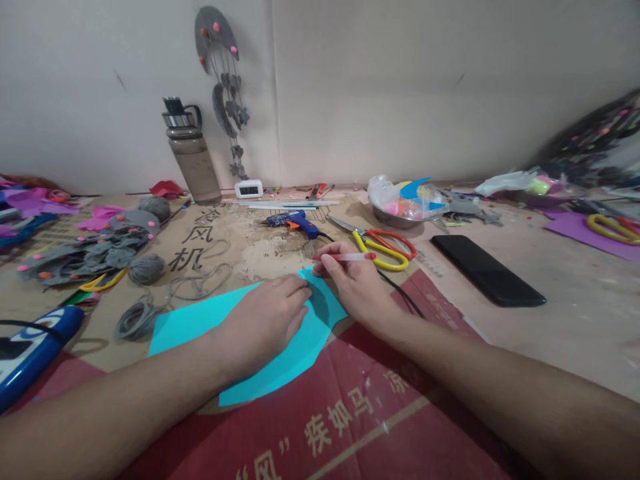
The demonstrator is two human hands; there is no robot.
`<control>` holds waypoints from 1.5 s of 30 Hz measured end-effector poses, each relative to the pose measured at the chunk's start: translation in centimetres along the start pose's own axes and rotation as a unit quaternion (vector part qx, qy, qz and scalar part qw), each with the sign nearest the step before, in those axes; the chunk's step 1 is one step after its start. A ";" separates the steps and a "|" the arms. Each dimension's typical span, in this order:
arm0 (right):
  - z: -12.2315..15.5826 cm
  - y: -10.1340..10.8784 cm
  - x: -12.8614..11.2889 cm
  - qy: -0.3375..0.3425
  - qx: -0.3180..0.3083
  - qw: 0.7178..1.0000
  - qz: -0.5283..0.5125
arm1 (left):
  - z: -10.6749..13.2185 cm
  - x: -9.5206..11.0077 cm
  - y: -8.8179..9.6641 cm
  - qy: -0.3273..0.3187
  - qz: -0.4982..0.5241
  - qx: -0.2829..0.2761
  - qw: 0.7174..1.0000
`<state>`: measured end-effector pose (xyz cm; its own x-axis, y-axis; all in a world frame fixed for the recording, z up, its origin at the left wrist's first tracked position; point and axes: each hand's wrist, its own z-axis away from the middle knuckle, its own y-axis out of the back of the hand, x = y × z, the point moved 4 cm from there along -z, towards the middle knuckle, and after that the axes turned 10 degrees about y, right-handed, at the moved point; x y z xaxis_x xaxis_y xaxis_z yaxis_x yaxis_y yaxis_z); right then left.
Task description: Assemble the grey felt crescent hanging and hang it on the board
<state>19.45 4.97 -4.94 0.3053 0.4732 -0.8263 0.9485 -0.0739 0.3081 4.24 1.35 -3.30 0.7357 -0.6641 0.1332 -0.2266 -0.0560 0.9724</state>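
Note:
A bright cyan sheet [200, 327], perhaps felt or paper, lies on the cardboard, its lower edge curved. My left hand [273, 310] rests palm down on its middle, fingers stretched toward the right and pressing it flat. My right hand [353, 283] grips a red pen [353, 257] with a pale clear barrel, at the sheet's upper right corner. The pen lies nearly level, and its tip end points left. Just beyond that hand sit scissors [383, 248] with yellow and orange handles, and a blue glue gun [297, 223].
A black phone [485, 270] lies to the right. Behind are a metal bowl [403, 217] of scraps, a small clock [249, 189] and a bottle [193, 157]. Grey yarn [137, 319] and felt pieces [100, 250] are at left. A blue-and-white power strip [37, 357] sits near my left forearm.

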 end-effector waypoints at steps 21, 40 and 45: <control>0.0 0.0 -0.6 0.027 -0.035 0.998 0.037 | -0.2 -1.0 0.6 0.048 0.090 -0.012 0.995; 0.0 -0.2 -0.1 0.016 -0.028 0.999 -0.004 | -0.4 -0.6 0.5 -0.002 0.031 0.017 0.999; -0.2 0.2 0.1 -0.012 0.005 0.999 -0.053 | -0.3 -0.7 0.3 0.007 0.031 0.011 0.999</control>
<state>19.63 5.16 -4.91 0.2049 0.4574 -0.8653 0.9764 -0.0336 0.2134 3.85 2.05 -3.00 0.7284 -0.6566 0.1956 -0.2864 -0.0324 0.9576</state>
